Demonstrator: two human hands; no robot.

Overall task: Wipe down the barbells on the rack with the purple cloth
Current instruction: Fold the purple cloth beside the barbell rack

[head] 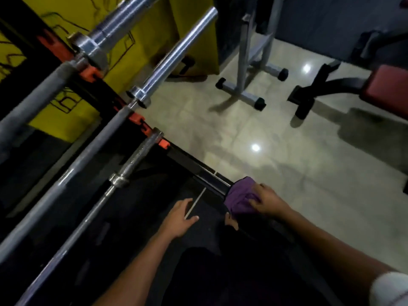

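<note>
Right hand [266,202], low at centre right, fingers curled over a bunched purple cloth [240,199], pressing it onto the near end of a sloping black rack rail [207,175]. Left hand [180,218] just beside, to the left, fingers straight and loosely spread, holding nothing, hovering over dark floor matting [132,217]; whether touching anything below, cannot tell. Both forearms bare, reaching in from the bottom edge; a white sleeve edge [390,290] at the lower right corner.

Up the rail, orange plastic cradles [138,119] bolted along it, each seating a bar. Nearest the cloth but apart from it: a short dull steel bar with a collar [132,164], one end resting in the lowest cradle. Above it, a long grey steel barbell [72,171] running diagonally, its bright chrome sleeve [176,54] sticking out past the rail. Higher still, a thicker grey barbell [31,104] with a threaded chrome sleeve [119,25], blurred.

Behind the rack, a yellow wall panel with black line drawing [123,62]. To the right, pale glossy floor tiles [276,140] with light reflections, a grey metal stand with black rubber end caps [245,85], and a black-framed bench with a red pad [388,89] at the right edge.
</note>
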